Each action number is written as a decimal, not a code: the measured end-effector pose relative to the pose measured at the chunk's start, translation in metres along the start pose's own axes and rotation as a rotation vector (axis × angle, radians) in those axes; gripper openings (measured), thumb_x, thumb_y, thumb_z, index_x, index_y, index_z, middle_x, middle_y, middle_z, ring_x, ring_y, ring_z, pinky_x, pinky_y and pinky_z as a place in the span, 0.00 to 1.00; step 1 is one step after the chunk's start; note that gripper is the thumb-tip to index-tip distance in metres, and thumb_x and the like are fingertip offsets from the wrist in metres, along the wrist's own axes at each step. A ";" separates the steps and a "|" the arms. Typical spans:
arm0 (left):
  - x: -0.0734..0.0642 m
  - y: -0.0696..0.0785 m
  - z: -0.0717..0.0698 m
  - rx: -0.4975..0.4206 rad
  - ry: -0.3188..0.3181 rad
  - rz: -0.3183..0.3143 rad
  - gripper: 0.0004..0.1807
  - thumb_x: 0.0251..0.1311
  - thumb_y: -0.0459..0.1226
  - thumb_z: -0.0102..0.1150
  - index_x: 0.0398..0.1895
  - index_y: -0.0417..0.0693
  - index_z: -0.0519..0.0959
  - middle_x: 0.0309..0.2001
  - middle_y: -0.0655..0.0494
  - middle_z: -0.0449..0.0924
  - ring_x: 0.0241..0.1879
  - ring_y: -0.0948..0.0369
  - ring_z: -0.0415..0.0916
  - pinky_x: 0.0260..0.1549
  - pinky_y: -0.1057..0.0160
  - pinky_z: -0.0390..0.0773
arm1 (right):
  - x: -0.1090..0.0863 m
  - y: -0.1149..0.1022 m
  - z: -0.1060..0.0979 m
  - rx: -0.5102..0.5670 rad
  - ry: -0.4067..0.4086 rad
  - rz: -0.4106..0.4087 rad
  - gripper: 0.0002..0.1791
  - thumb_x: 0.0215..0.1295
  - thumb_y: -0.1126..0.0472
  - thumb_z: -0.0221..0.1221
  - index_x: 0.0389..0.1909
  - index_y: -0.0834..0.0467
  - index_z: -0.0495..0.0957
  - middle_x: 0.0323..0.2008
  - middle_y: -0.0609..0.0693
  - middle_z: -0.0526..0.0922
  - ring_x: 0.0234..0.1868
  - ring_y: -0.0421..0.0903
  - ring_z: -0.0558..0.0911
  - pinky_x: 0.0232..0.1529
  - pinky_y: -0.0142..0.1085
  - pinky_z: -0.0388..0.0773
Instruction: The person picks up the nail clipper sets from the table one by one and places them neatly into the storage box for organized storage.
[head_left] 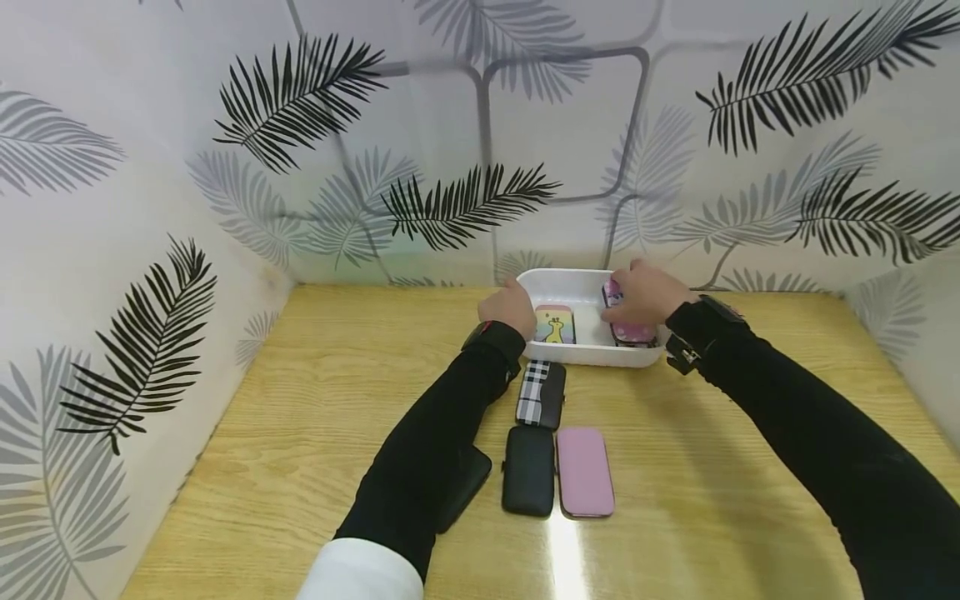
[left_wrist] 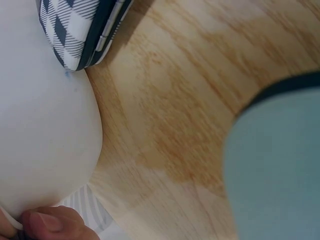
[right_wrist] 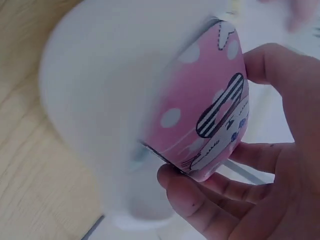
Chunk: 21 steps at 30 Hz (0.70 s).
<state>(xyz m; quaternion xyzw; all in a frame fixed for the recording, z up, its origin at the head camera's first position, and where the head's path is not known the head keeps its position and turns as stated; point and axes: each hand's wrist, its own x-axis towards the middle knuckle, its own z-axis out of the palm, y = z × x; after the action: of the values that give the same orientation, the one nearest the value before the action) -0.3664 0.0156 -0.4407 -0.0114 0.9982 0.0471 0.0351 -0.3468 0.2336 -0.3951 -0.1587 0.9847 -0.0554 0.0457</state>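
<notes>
Nearest you on the worktop point(head_left: 322, 375), a black case point(head_left: 528, 472) and plain pink case point(head_left: 586, 472) lie together; your left sleeve point(head_left: 420, 450) partly hides another dark case point(head_left: 472, 477). Beyond sits a checked case point(head_left: 541, 394). Along the far edge, your left hand point(head_left: 508, 310) seems to pinch the white tray point(head_left: 592, 355) by its rim. Your right hand point(head_left: 642, 293) grips a polka-dot case point(right_wrist: 205, 102) at the tray's right end, apparently the step in hand; next calls for a steady grip. What lies beneath is unclear.

Wood-grain table point(head_left: 337, 375) — pale wall covering point(head_left: 427, 117) behind, printed with black and grey fronds point(head_left: 472, 207).
</notes>
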 end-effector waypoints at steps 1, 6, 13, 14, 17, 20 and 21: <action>0.000 0.000 0.000 -0.002 -0.004 0.000 0.35 0.72 0.50 0.51 0.75 0.42 0.59 0.36 0.53 0.86 0.30 0.58 0.82 0.31 0.60 0.77 | 0.003 0.000 0.005 -0.023 -0.004 0.010 0.30 0.56 0.45 0.67 0.48 0.66 0.80 0.46 0.64 0.77 0.41 0.56 0.77 0.43 0.52 0.79; -0.001 0.001 0.001 -0.004 -0.006 0.003 0.35 0.73 0.50 0.50 0.75 0.42 0.59 0.35 0.53 0.86 0.29 0.59 0.82 0.28 0.61 0.75 | 0.009 0.001 0.021 -0.166 -0.007 0.041 0.25 0.52 0.43 0.67 0.32 0.63 0.79 0.37 0.60 0.77 0.37 0.56 0.77 0.33 0.52 0.79; 0.000 0.000 0.002 -0.011 0.016 0.002 0.34 0.72 0.50 0.51 0.74 0.42 0.60 0.32 0.54 0.85 0.26 0.59 0.80 0.23 0.61 0.69 | 0.011 0.011 0.023 -0.299 -0.025 0.021 0.29 0.54 0.38 0.63 0.35 0.62 0.84 0.44 0.61 0.83 0.50 0.61 0.76 0.51 0.59 0.74; 0.000 0.000 0.002 -0.012 0.015 0.000 0.33 0.72 0.50 0.51 0.73 0.42 0.61 0.32 0.54 0.85 0.25 0.59 0.80 0.23 0.61 0.69 | 0.011 0.013 0.022 -0.296 -0.036 0.010 0.28 0.55 0.38 0.62 0.35 0.62 0.84 0.45 0.61 0.83 0.51 0.61 0.76 0.52 0.60 0.73; 0.000 -0.001 0.000 -0.013 0.007 -0.001 0.32 0.72 0.50 0.51 0.72 0.42 0.61 0.32 0.54 0.85 0.26 0.59 0.79 0.23 0.61 0.68 | 0.010 0.018 0.021 -0.276 -0.051 -0.008 0.29 0.55 0.38 0.62 0.40 0.60 0.85 0.47 0.58 0.85 0.52 0.61 0.75 0.53 0.61 0.71; -0.002 -0.001 -0.002 -0.006 -0.012 0.004 0.33 0.73 0.49 0.49 0.73 0.42 0.60 0.33 0.54 0.85 0.27 0.59 0.80 0.23 0.61 0.67 | 0.006 0.017 0.019 -0.249 -0.055 -0.013 0.30 0.57 0.38 0.63 0.47 0.59 0.84 0.48 0.58 0.85 0.52 0.60 0.75 0.54 0.62 0.69; -0.003 -0.001 -0.003 -0.004 -0.018 0.006 0.33 0.73 0.50 0.49 0.74 0.42 0.59 0.34 0.54 0.85 0.27 0.59 0.80 0.23 0.61 0.67 | 0.004 0.016 0.018 -0.249 -0.052 -0.011 0.30 0.57 0.38 0.63 0.49 0.59 0.84 0.48 0.57 0.86 0.52 0.60 0.75 0.54 0.62 0.69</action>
<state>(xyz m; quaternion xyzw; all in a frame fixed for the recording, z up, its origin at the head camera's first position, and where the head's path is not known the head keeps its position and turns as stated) -0.3641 0.0140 -0.4375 -0.0082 0.9978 0.0492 0.0441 -0.3537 0.2451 -0.4156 -0.1697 0.9816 0.0711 0.0507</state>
